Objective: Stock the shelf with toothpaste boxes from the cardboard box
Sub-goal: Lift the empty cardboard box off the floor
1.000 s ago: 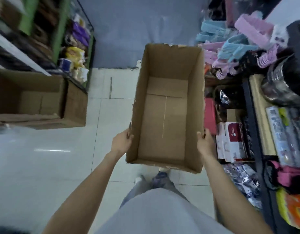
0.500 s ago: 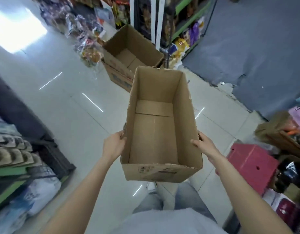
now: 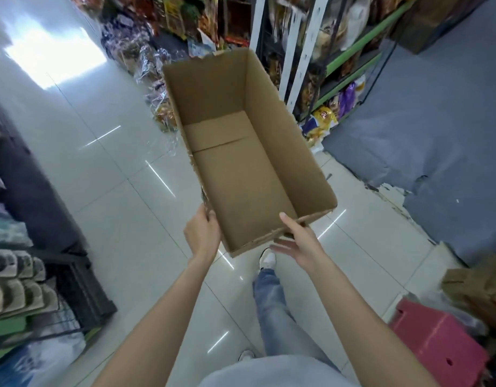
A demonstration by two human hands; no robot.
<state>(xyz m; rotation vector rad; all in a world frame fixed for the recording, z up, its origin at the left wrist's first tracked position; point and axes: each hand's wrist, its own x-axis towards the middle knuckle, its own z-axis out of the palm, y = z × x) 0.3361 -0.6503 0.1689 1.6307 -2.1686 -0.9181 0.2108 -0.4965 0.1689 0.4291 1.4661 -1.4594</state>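
Swung rightward since before, empty cardboard box (image 3: 241, 152) over white tiled floor (image 3: 107, 174) beside green shelf (image 3: 350, 57); left hand (image 3: 202, 233) gripping corner, right hand (image 3: 297, 241) fingers loosely spread at the near edge.

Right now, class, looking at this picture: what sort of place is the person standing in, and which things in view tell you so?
Most likely a small shop's aisle. Metal shelving holds packaged snacks, more wrapped goods are piled on the tiled floor, and both hands hold an empty cardboard box, as for stocking.
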